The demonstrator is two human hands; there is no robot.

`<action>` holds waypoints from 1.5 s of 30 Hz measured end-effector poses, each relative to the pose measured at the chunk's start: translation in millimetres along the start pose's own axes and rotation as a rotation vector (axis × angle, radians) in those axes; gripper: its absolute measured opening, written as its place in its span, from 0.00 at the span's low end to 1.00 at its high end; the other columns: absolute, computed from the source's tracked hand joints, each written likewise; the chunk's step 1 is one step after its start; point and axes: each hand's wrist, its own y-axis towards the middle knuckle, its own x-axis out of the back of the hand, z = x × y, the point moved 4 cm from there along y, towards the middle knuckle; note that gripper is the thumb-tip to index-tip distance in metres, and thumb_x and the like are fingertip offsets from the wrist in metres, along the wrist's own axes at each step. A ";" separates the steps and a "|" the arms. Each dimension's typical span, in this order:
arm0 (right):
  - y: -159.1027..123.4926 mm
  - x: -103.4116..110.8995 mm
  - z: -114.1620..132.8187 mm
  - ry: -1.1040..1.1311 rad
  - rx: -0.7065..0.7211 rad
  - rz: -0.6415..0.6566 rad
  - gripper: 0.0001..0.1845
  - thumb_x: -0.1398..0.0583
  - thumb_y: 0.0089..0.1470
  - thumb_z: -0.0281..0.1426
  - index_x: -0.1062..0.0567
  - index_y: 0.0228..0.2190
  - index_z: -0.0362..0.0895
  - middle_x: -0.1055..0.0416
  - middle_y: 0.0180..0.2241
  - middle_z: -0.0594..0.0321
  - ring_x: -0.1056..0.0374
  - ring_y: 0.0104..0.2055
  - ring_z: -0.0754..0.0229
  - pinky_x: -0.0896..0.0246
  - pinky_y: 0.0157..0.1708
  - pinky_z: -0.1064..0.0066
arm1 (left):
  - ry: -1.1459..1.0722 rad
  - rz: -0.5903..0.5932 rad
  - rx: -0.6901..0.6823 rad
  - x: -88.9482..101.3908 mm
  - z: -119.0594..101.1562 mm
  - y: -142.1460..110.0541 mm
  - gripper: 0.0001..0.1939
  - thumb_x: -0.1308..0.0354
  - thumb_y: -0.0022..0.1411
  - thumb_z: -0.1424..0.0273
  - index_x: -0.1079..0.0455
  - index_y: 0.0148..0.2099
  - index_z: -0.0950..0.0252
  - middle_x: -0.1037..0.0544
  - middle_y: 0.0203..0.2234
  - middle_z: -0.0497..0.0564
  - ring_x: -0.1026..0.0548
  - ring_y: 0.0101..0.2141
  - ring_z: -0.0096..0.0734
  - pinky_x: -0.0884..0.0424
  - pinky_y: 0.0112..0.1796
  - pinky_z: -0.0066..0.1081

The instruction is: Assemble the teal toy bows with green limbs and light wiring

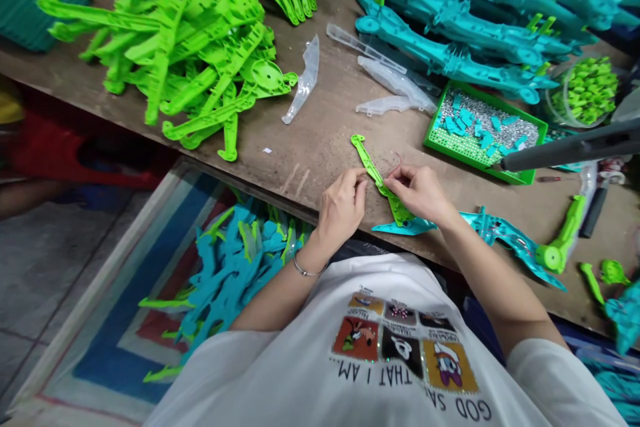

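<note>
A narrow bright-green plastic part lies slantwise between my hands near the table's front edge. My left hand is closed, its curled fingertips at the left side of this part. My right hand pinches over the part's lower half, and a thin reddish wire curves up from those fingertips. What lies under the right fingers is partly hidden. Beneath the green part's near end and my right wrist is a long teal plastic body, partly covered by the forearm.
Green parts are heaped at the left. Teal bodies lie in rows behind. A green basket contains screws and teal pieces. Beside it are a tub of green clips and a dark tool. Clear plastic pieces lie mid-table.
</note>
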 end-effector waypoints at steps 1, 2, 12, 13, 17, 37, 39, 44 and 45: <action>0.4 -0.9 1.1 -0.029 -0.001 -0.010 0.12 0.39 0.57 0.38 0.18 0.31 0.43 0.22 0.27 0.63 0.34 0.27 0.63 0.47 0.30 0.71 | 0.003 0.003 0.003 -0.7 -0.1 0.4 0.12 0.48 0.74 0.70 0.31 0.56 0.64 0.19 0.42 0.54 0.20 0.41 0.35 0.29 0.45 0.33; 0.4 -1.2 2.1 -0.055 -0.006 -0.020 0.12 0.39 0.57 0.37 0.18 0.31 0.43 0.22 0.26 0.63 0.34 0.27 0.63 0.47 0.29 0.70 | 0.001 0.005 0.004 -1.2 -0.1 0.8 0.12 0.48 0.74 0.70 0.31 0.56 0.64 0.19 0.41 0.54 0.20 0.41 0.35 0.28 0.45 0.33; -6.8 4.1 -0.9 -0.129 -0.062 -0.038 0.10 0.39 0.55 0.36 0.20 0.27 0.45 0.26 0.22 0.65 0.34 0.26 0.62 0.47 0.29 0.70 | -0.284 0.075 0.134 -10.6 9.1 -2.1 0.13 0.47 0.73 0.69 0.34 0.58 0.61 0.20 0.36 0.49 0.19 0.34 0.29 0.23 0.39 0.30; -7.3 3.7 -1.1 -0.144 -0.068 -0.042 0.10 0.39 0.55 0.36 0.20 0.27 0.46 0.25 0.23 0.65 0.33 0.26 0.62 0.47 0.29 0.70 | -0.342 0.090 0.164 -13.0 9.5 -2.6 0.14 0.47 0.73 0.68 0.35 0.59 0.60 0.21 0.36 0.48 0.19 0.32 0.28 0.22 0.37 0.29; -8.4 -0.1 -0.9 -0.169 -0.085 -0.044 0.10 0.39 0.56 0.36 0.20 0.27 0.46 0.23 0.25 0.63 0.32 0.27 0.61 0.46 0.30 0.70 | -0.510 0.103 0.252 -20.3 9.7 -3.0 0.17 0.45 0.72 0.67 0.37 0.61 0.59 0.22 0.36 0.47 0.18 0.30 0.26 0.20 0.33 0.25; -22.6 -12.3 -15.1 0.128 0.034 -0.155 0.14 0.38 0.58 0.40 0.17 0.32 0.43 0.26 0.24 0.66 0.38 0.24 0.65 0.43 0.28 0.71 | -1.035 0.142 0.455 -37.9 -2.9 -4.3 0.23 0.31 0.55 0.72 0.32 0.52 0.63 0.22 0.41 0.49 0.20 0.41 0.28 0.23 0.49 0.31; -24.1 -11.7 -13.9 0.135 0.051 -0.160 0.13 0.38 0.58 0.39 0.17 0.31 0.44 0.25 0.24 0.65 0.36 0.25 0.64 0.42 0.29 0.71 | -1.060 0.141 0.447 -38.9 -6.8 -3.8 0.21 0.30 0.54 0.71 0.32 0.48 0.63 0.22 0.43 0.50 0.20 0.42 0.28 0.24 0.50 0.32; -28.1 -6.7 -9.4 0.085 0.121 -0.182 0.11 0.38 0.58 0.37 0.18 0.30 0.45 0.22 0.26 0.63 0.31 0.27 0.61 0.38 0.34 0.68 | -1.105 0.135 0.475 -45.5 -6.5 -4.1 0.21 0.29 0.55 0.69 0.34 0.48 0.62 0.20 0.40 0.49 0.20 0.41 0.27 0.24 0.49 0.31; -29.5 -5.1 -8.8 0.054 0.135 -0.190 0.11 0.38 0.58 0.36 0.18 0.30 0.45 0.21 0.27 0.62 0.29 0.28 0.60 0.37 0.36 0.67 | -1.111 0.128 0.475 -46.6 -5.3 -4.1 0.21 0.29 0.54 0.69 0.33 0.47 0.63 0.20 0.40 0.49 0.20 0.41 0.27 0.24 0.48 0.30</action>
